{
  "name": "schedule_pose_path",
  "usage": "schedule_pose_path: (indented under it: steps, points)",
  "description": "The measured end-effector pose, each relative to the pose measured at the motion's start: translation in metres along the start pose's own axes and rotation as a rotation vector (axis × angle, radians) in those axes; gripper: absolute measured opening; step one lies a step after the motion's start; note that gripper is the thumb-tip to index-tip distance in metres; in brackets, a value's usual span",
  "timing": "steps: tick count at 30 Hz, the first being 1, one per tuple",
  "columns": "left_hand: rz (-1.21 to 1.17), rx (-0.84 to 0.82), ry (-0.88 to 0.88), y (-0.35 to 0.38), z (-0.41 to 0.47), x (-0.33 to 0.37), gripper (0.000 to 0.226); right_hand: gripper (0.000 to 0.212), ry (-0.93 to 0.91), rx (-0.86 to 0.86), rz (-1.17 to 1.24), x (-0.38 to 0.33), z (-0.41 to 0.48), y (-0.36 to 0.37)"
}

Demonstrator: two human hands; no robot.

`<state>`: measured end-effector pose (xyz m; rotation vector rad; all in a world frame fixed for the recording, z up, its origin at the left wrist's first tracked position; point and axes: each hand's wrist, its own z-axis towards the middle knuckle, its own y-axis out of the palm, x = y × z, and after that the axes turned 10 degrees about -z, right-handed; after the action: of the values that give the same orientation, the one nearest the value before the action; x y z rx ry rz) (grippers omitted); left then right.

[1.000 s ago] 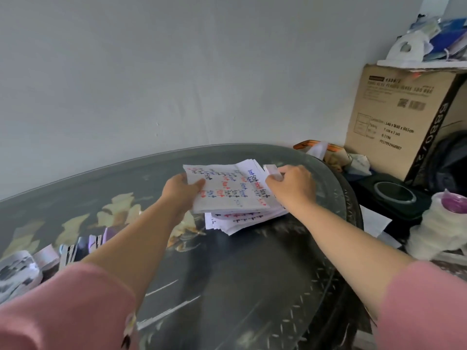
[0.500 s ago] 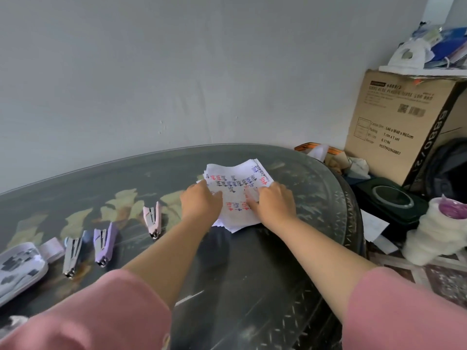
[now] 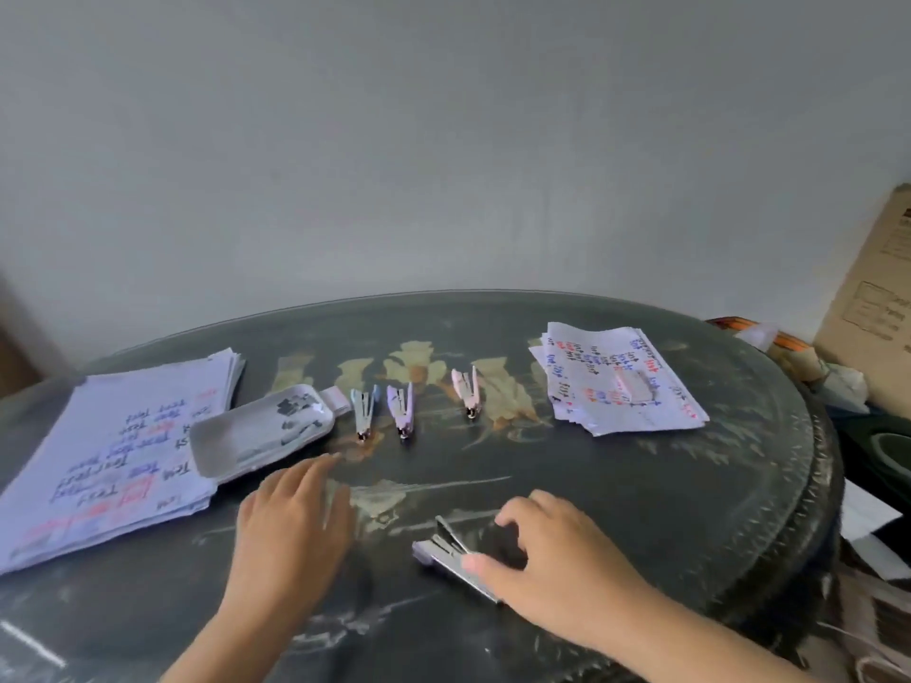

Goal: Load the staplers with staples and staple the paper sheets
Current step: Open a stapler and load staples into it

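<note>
My right hand (image 3: 552, 559) grips a purple stapler (image 3: 443, 554) that lies hinged open on the dark table (image 3: 641, 510) near the front. My left hand (image 3: 291, 525) hovers flat over the table, fingers spread, holding nothing. Three small staplers stand in a row further back: a blue one (image 3: 364, 414), a purple one (image 3: 400, 409) and a pink one (image 3: 467, 391). A white tray (image 3: 256, 431) with staples sits left of them. One pile of written paper sheets (image 3: 616, 382) lies at the back right, a larger pile (image 3: 113, 451) at the left.
A cardboard box (image 3: 872, 298) and clutter stand off the table's right edge. A grey wall runs behind the table. A small pale box (image 3: 336, 399) lies beside the tray.
Both hands left the right paper pile and came back to the front. My right hand now holds an open stapler. The view swung left, showing the tray and the left pile.
</note>
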<state>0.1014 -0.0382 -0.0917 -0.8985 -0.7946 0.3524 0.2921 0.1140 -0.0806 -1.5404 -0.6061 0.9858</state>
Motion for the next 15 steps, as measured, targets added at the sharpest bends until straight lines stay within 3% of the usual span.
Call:
schedule_pose_path:
  steps: [3, 6, 8, 11, 15]
  points:
    - [0.138, -0.016, -0.044, -0.014, -0.016, -0.047, 0.054, 0.052, 0.007, -0.001, -0.099, -0.024, -0.01, 0.022]
    - [0.124, -0.094, -0.126, -0.014, -0.018, -0.074, 0.066, 0.02, 0.056, 0.172, -0.1, -0.032, -0.008, 0.051]
    - [0.086, -0.088, -0.131, -0.01, -0.018, -0.085, 0.074, 0.016, 0.105, 0.268, -0.04, -0.035, -0.003, 0.059]
    - [0.032, -0.061, -0.131, -0.008, -0.017, -0.084, 0.057, 0.02, 0.214, 0.244, 0.037, -0.042, 0.018, 0.056]
    - [0.01, -0.008, -0.129, -0.008, -0.008, -0.091, 0.038, 0.025, 0.286, 0.303, -0.078, -0.049, 0.079, 0.041]
